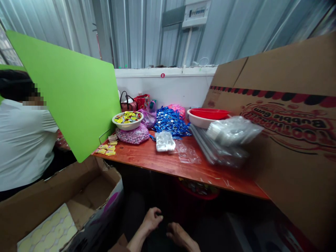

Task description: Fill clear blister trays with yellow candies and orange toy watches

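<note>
1. Nearest thing to work on: the clear plastic pack (165, 141), mid tabletop (141, 159), nr the front edge; flat clear trays (187, 153) lie just to its right.
2. Our L hand (151, 219) is below that edge, well apart from the pack. Its grip is loosely curled w/ a gap; we see nothing in it.
3. Our R hand (178, 233) is beside it, also low, fingers bent; too dark & blurred, so we can't tell if its grip has anything.
4. Step: we'd judge it a pause b/w handlings, as neither hand touches anything on top. Any reach for the pack calls for lifting clear of the edge, then fwd.
5. In the way: the tabletop's front lip; the open cardboard box (118, 182) on our L, w/ a yellow-patterned sheet (47, 231) inside; the red tub (207, 196) under the table.
6. Further out: blue ribbon-like pile (170, 120) behind the pack, bowl (127, 126) of wrapped sweets & yellow packets (106, 149) to L, plastic bags (231, 131) to R.
7. Sides: green divider (78, 94) L, co-worker (23, 140) past it; big printed carton (288, 87) R.
</note>
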`<move>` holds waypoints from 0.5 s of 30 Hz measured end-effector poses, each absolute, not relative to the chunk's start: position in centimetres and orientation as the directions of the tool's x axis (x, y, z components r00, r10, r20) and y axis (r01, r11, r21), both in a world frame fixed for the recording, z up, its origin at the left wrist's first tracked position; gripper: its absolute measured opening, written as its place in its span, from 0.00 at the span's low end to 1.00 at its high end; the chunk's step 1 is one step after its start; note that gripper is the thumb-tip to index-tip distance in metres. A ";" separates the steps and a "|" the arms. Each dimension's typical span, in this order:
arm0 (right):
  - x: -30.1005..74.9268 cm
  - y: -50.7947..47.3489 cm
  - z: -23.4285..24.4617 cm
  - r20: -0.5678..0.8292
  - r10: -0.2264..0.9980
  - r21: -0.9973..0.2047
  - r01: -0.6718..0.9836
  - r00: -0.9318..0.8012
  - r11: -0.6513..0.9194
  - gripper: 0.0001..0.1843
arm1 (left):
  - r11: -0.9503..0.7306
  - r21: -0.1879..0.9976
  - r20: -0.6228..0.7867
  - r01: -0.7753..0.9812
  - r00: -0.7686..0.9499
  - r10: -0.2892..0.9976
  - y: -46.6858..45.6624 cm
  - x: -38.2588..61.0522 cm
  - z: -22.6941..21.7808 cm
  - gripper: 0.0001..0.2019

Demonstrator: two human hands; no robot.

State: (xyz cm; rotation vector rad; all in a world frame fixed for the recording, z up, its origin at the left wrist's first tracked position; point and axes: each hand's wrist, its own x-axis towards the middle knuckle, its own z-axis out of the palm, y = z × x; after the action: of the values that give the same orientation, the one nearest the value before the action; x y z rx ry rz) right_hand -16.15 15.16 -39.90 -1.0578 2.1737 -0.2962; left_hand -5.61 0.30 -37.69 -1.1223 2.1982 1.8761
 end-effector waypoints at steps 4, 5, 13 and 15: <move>-16.0 14.7 -39.2 -0.528 -0.751 -0.461 -0.608 -0.397 0.646 0.14 | 0.004 0.840 -0.481 -0.542 -0.748 -0.458 -0.2 -5.4 -37.8 0.17; -16.0 14.7 -39.3 -0.534 -0.747 -0.461 -0.604 -0.396 0.650 0.14 | 0.009 0.842 -0.479 -0.539 -0.756 -0.445 -0.3 -5.2 -37.9 0.17; -16.0 15.6 -39.4 -0.547 -0.716 -0.462 -0.556 -0.435 0.691 0.14 | 0.090 0.844 -0.458 -0.530 -0.797 -0.394 -0.4 -4.9 -38.1 0.16; -16.0 15.8 -39.2 -0.530 -0.721 -0.464 -0.559 -0.447 0.687 0.13 | 0.098 0.841 -0.455 -0.531 -0.795 -0.401 -0.3 -4.9 -38.0 0.16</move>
State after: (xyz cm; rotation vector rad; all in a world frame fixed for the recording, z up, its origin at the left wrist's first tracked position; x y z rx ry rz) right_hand -16.01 15.81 -39.22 -0.9761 2.1692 -0.2870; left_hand -4.94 -0.28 -37.97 -0.9573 2.2436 1.7996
